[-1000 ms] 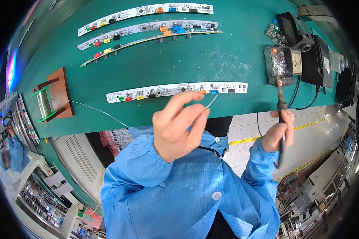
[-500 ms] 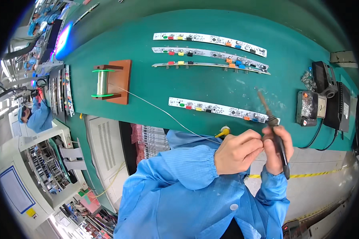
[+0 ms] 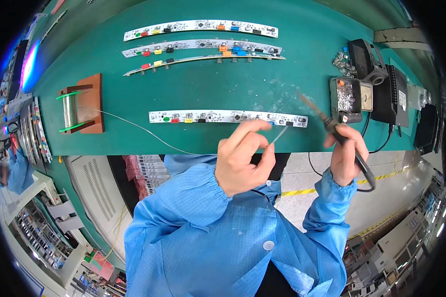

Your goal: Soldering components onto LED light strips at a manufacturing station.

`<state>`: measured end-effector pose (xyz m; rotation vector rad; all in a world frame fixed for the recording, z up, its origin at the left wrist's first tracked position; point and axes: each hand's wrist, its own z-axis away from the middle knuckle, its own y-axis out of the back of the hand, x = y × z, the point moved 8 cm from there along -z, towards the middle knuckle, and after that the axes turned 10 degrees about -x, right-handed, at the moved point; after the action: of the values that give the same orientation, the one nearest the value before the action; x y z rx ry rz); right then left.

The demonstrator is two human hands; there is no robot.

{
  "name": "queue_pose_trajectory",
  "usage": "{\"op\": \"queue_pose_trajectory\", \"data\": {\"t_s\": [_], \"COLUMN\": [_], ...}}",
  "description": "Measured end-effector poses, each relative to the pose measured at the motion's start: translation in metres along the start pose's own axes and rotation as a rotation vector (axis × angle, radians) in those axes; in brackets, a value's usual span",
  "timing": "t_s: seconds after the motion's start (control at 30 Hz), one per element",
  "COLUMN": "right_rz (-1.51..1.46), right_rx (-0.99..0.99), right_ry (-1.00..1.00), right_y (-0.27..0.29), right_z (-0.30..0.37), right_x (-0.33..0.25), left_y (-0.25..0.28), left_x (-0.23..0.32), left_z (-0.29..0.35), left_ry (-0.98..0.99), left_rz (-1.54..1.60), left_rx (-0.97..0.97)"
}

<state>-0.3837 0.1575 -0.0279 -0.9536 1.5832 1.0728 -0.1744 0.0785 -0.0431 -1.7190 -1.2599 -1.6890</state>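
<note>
My left hand (image 3: 245,161) pinches a thin solder wire (image 3: 280,134) between thumb and finger, its short end pointing at a white circuit board strip (image 3: 218,116). Behind the hand, the wire runs back to a solder spool (image 3: 70,111) on a brown wooden stand. The strip lies along the near part of the green table, and my fingers overlap its lower edge in the picture; whether they touch it I cannot tell. In my right hand (image 3: 349,153) is a soldering iron (image 3: 330,123), tilted, its tip up and left beyond the strip's right end.
Three more board strips (image 3: 200,25) with coloured connectors lie at the back. At the right stand a small tray of metallic bits (image 3: 345,96), a black iron holder (image 3: 369,62) and a black box (image 3: 394,96) with cables. Further strips (image 3: 32,131) rest at far left.
My hands, close together before, are now apart. The left hand has come over the strip's near edge with the wire's end showing. The whole view has shifted, moving the table things leftward.
</note>
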Motion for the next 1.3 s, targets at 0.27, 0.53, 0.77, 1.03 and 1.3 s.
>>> {"op": "queue_pose_trajectory", "data": {"t_s": [0.27,0.53,0.77,1.03,1.3], "right_rz": [-0.094,-0.108,-0.134,-0.200,-0.199], "right_rx": [-0.112,-0.107,-0.126,-0.113,-0.086], "right_ry": [-0.317,-0.347,-0.354,-0.335,-0.341], "right_y": [0.002,0.002,0.003,0.005,0.004], "right_z": [-0.007,-0.009,-0.011,-0.009,-0.007], "right_x": [0.024,0.026,0.031,0.036,0.035], "left_y": [-0.012,-0.013,-0.015,-0.016,-0.016], "left_x": [-0.010,-0.009,-0.011,-0.012,-0.011], "left_z": [-0.003,-0.005,-0.006,-0.006,-0.007], "left_ry": [-0.042,-0.041,-0.057,-0.035,-0.032], "left_rz": [-0.140,-0.166,-0.191,-0.203,-0.202], "left_rx": [0.024,0.006,0.006,0.007,-0.008]}}
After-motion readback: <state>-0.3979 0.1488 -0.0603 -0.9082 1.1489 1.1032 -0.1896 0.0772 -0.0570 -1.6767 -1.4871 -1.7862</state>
